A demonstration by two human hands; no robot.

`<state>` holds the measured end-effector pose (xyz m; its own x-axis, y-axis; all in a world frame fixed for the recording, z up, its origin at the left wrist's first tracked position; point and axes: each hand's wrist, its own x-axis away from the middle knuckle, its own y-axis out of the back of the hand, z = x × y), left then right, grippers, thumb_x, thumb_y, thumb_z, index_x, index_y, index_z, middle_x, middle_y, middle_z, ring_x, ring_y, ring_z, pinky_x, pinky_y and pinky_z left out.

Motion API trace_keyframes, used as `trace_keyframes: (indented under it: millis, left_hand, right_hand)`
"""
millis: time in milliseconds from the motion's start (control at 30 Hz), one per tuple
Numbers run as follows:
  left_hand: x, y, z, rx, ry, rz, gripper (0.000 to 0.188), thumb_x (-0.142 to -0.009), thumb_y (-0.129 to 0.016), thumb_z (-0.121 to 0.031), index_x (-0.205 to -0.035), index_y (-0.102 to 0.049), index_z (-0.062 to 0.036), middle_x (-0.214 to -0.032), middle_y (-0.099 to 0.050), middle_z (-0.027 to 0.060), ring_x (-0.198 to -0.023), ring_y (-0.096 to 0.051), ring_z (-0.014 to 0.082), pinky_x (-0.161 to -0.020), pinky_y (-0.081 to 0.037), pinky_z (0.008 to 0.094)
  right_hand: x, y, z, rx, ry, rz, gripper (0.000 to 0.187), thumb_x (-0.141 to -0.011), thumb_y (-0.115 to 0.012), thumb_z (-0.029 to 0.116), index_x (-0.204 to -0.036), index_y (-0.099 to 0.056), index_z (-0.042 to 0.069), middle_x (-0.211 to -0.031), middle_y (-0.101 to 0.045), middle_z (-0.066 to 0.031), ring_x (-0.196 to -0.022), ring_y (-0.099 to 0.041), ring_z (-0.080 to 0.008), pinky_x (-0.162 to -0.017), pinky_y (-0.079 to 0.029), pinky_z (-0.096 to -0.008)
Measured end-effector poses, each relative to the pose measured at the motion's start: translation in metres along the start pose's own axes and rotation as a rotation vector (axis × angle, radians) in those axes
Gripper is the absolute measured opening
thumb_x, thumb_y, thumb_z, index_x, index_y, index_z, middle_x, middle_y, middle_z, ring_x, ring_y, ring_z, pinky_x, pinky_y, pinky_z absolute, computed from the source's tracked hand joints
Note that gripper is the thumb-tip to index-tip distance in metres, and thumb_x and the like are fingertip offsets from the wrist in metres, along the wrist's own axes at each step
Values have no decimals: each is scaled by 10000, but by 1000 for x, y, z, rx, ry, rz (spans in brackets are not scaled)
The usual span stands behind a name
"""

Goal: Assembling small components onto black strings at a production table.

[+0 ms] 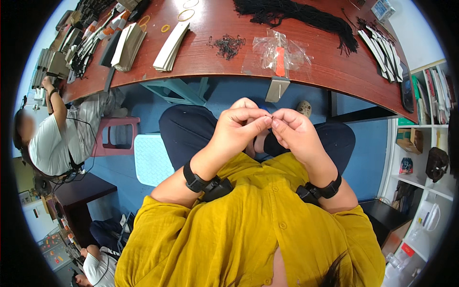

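Observation:
My left hand [241, 123] and my right hand [297, 131] meet over my lap, just below the table's front edge. Both are closed in a pinch, thumb against forefinger, with the fingertips almost touching. A tiny dark thing shows between them, too small to name. On the table beyond lies a small heap of thin black loops [228, 47]. To its right, clear plastic bags [297, 53] lie around an orange-red strip [280, 61], above a pale block [277, 90] at the table edge.
The red-brown table [205, 64] carries pale card stacks [128, 47], yellow rubber bands [185, 15], a black cord bundle [296, 16] and white strips with black cords [382, 52]. A light-blue stool [152, 158] stands at left; another person [57, 138] sits beyond. Shelves [425, 186] line the right.

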<state>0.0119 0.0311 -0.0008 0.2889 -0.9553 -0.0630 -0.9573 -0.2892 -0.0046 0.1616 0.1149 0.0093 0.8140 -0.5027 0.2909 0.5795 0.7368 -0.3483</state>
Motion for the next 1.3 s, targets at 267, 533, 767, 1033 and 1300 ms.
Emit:
trace_keyframes:
  millis: [267,533,767,1033,1300]
  left_hand:
    - [-9,9,-8,130,207,61,190,-808,-609,-8,-989,-662,-25,-837,-558,1,-666,-498,54,-587,-410,171]
    - [-12,3,-12,-261,-58,31,23,-776,-643,-11,-795,-646,2,-777,-587,47,-681,-541,108,-604,-427,218]
    - [-62,53,-37,-891,-463,-303,129,-770,-597,-29,-888,-645,-47,-828,-628,117,-780,-605,260,-697,-483,335]
    - [-103,103,-33,-1245,-426,-272,65,-767,-598,-52,-798,-620,1,-819,-599,142,-745,-580,301,-673,-459,349]
    - [-101,100,-29,-1174,-454,-434,73,-805,-581,-71,-815,-574,1,-783,-584,165,-716,-574,316,-655,-463,373]
  right_hand:
    - [-2,3,3,25,12,-25,115,-898,-506,139,-842,-561,56,-628,-483,39,-505,-426,-27,-460,-343,-172]
    - [-6,0,2,5,-24,-77,82,-895,-522,137,-876,-556,64,-666,-534,50,-512,-438,-2,-440,-336,-156]
    - [-2,8,-6,362,398,-145,15,-821,-590,35,-817,-593,21,-857,-500,2,-566,-440,-12,-508,-358,-168]
    - [2,6,-2,403,358,-120,15,-780,-605,9,-788,-593,13,-886,-474,-8,-584,-407,-32,-540,-355,-183]
    - [3,7,-5,315,324,-147,25,-801,-592,17,-777,-589,9,-860,-485,6,-587,-418,-28,-538,-355,-177]
